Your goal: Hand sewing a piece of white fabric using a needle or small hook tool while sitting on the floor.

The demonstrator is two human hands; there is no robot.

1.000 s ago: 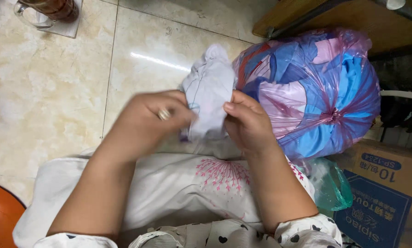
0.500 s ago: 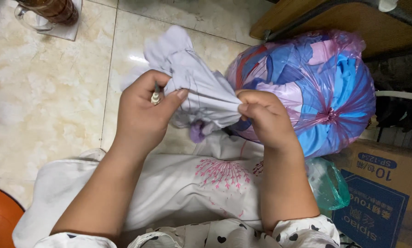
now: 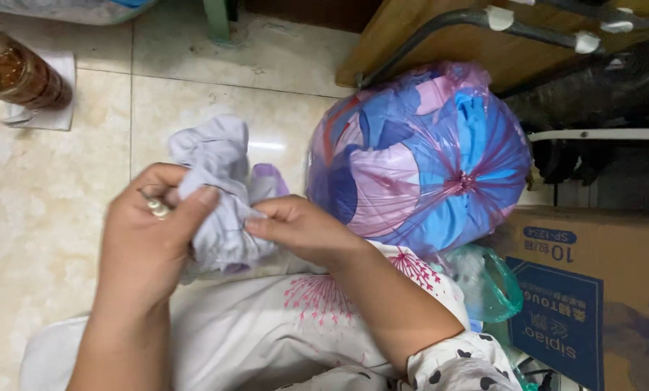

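Centrally, left hand (image 3: 145,242) curled tight around a bunched pale lilac cloth (image 3: 219,195), thumb pressed over its front, ring on one finger. Right hand (image 3: 300,229) pinching the same cloth from the other side, fingertips closed on a fold. Cloth held above a white garment (image 3: 266,333) with pink embroidery. Just right, touching nothing held: round pink see-through bag (image 3: 422,159), knotted, stuffed with blue and pink fabric. Lower right, brown cardboard box (image 3: 592,289) with a dark blue printed panel; green plastic bag (image 3: 492,286) wedged beside it. Far upper left, glass of brown drink (image 3: 20,72) on a white square.
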